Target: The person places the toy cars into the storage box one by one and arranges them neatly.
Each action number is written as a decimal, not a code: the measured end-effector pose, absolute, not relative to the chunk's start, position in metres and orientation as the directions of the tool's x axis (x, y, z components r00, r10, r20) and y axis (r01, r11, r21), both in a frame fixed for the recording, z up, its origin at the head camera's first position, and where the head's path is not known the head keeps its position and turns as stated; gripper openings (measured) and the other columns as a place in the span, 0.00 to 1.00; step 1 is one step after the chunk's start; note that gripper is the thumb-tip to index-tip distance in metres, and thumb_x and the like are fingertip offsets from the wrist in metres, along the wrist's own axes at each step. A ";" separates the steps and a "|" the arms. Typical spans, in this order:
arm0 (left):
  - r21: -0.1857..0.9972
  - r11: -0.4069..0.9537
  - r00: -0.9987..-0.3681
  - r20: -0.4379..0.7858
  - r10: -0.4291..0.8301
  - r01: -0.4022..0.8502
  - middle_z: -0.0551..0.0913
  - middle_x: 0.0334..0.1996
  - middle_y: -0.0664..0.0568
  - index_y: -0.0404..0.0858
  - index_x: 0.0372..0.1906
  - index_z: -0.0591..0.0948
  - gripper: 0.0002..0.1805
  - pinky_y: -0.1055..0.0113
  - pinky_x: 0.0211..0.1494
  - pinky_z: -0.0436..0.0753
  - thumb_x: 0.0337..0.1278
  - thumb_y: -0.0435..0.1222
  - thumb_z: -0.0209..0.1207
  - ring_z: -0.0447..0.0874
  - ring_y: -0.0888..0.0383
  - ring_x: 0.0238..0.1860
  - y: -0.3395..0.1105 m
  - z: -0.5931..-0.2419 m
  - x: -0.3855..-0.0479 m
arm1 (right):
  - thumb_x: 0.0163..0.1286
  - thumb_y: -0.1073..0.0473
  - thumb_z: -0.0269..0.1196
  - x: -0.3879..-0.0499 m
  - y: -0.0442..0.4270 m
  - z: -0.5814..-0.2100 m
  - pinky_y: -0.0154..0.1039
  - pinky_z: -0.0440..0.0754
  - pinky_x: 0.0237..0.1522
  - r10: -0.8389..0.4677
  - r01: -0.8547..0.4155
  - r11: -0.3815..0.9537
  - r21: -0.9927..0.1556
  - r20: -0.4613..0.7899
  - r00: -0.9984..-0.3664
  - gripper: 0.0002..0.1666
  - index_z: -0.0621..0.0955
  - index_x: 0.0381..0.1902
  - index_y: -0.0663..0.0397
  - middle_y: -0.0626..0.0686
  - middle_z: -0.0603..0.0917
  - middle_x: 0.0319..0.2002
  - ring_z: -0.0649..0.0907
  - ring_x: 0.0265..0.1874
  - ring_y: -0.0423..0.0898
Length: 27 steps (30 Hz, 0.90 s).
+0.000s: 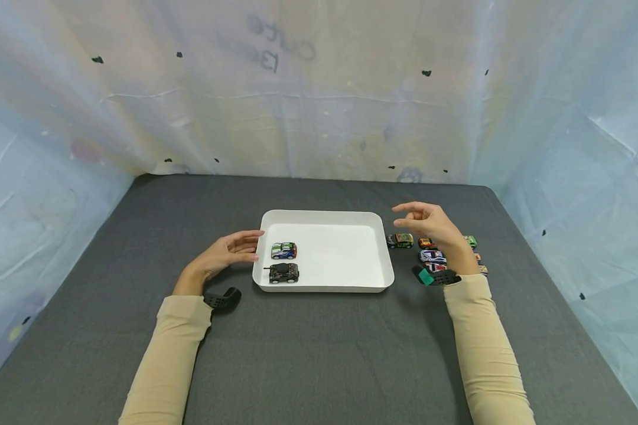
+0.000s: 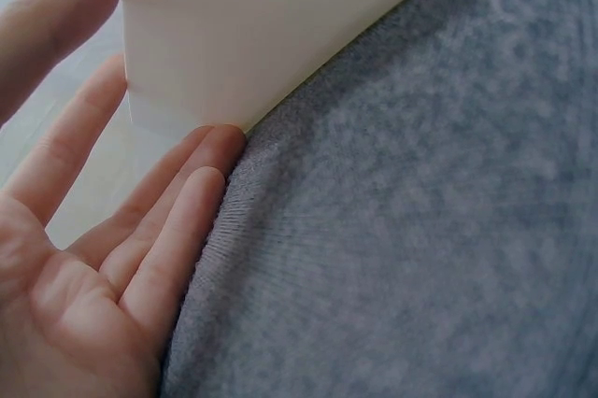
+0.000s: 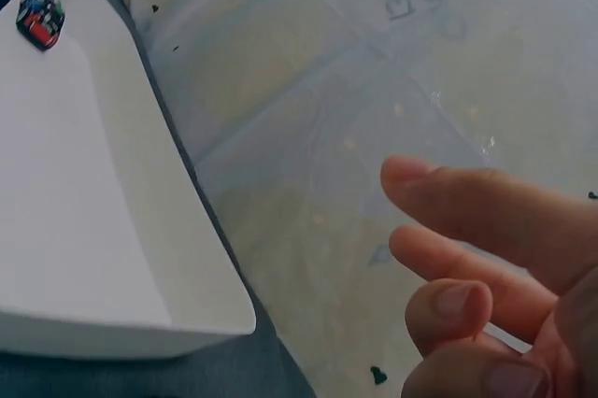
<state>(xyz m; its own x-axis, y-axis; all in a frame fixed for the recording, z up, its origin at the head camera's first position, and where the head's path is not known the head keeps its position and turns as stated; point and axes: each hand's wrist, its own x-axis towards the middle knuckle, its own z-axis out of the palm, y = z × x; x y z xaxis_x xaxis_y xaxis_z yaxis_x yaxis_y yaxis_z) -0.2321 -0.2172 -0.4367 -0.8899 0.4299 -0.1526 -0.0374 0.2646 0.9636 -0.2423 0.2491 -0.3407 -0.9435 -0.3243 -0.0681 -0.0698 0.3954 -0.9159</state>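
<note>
Translucent sheeting is hanging behind our grey cloth-covered table. Fingers extended, our left hand is touching the white tray, where a multicoloured toy car and black toy military vehicle are sitting leftward. Our right hand, fingers loosely parted, is hovering near more toy cars right of the tray.

Plain white rectangular tray; small white, green and blue patterned toy car; boxy black toy vehicle; green, orange and black patterned toy car; dark grey fabric tabletop; long beige sleeves; black wrist strap, green patch; pale bluish plastic sheeting, black-flecked
</note>
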 end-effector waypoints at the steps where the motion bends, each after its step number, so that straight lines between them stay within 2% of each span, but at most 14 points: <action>1: 0.964 0.262 -0.890 -0.153 0.429 -0.040 0.63 0.72 0.38 0.39 0.72 0.62 0.41 0.69 0.66 0.77 0.54 0.37 0.67 0.64 0.41 0.72 -0.217 -0.437 -0.232 | 0.67 0.59 0.64 -0.243 0.251 -0.341 0.36 0.60 0.15 -0.332 -0.072 0.398 -0.915 -0.070 -0.941 0.24 0.75 0.59 0.59 0.40 0.71 0.16 0.60 0.12 0.37; 5: 0.965 0.261 -0.888 -0.153 0.433 -0.039 0.63 0.72 0.38 0.38 0.72 0.62 0.41 0.66 0.68 0.77 0.55 0.37 0.67 0.63 0.41 0.73 -0.218 -0.436 -0.232 | 0.67 0.60 0.63 -0.246 0.258 -0.345 0.42 0.56 0.16 -0.346 -0.067 0.412 -0.909 -0.088 -0.934 0.27 0.73 0.61 0.63 0.39 0.72 0.16 0.59 0.12 0.37; 10: 0.963 0.267 -0.888 -0.155 0.433 -0.039 0.62 0.72 0.38 0.38 0.72 0.62 0.41 0.60 0.71 0.74 0.55 0.37 0.67 0.62 0.40 0.73 -0.218 -0.435 -0.232 | 0.67 0.59 0.63 -0.251 0.266 -0.354 0.44 0.59 0.17 -0.358 -0.050 0.468 -0.882 -0.138 -0.923 0.30 0.71 0.63 0.66 0.38 0.74 0.16 0.60 0.11 0.36; 13: 0.963 0.268 -0.888 -0.158 0.431 -0.042 0.62 0.73 0.38 0.38 0.72 0.62 0.41 0.60 0.71 0.74 0.55 0.37 0.67 0.62 0.41 0.73 -0.218 -0.435 -0.232 | 0.67 0.59 0.63 -0.254 0.270 -0.360 0.45 0.59 0.17 -0.359 -0.038 0.497 -0.867 -0.166 -0.919 0.31 0.70 0.65 0.68 0.38 0.75 0.16 0.59 0.10 0.36; 20: 0.964 0.260 -0.888 -0.163 0.430 -0.052 0.62 0.73 0.38 0.38 0.72 0.62 0.41 0.57 0.73 0.71 0.55 0.37 0.67 0.62 0.41 0.73 -0.216 -0.434 -0.231 | 0.67 0.60 0.64 -0.258 0.277 -0.367 0.37 0.65 0.19 -0.332 -0.005 0.560 -0.828 -0.219 -0.917 0.32 0.70 0.65 0.67 0.39 0.72 0.14 0.61 0.12 0.36; 27: 0.964 0.262 -0.887 -0.157 0.433 -0.043 0.63 0.72 0.38 0.39 0.72 0.62 0.41 0.61 0.70 0.75 0.55 0.37 0.67 0.63 0.41 0.72 -0.216 -0.435 -0.231 | 0.67 0.59 0.64 -0.263 0.282 -0.376 0.32 0.65 0.21 -0.330 0.005 0.600 -0.800 -0.254 -0.909 0.31 0.71 0.64 0.67 0.38 0.67 0.11 0.61 0.12 0.35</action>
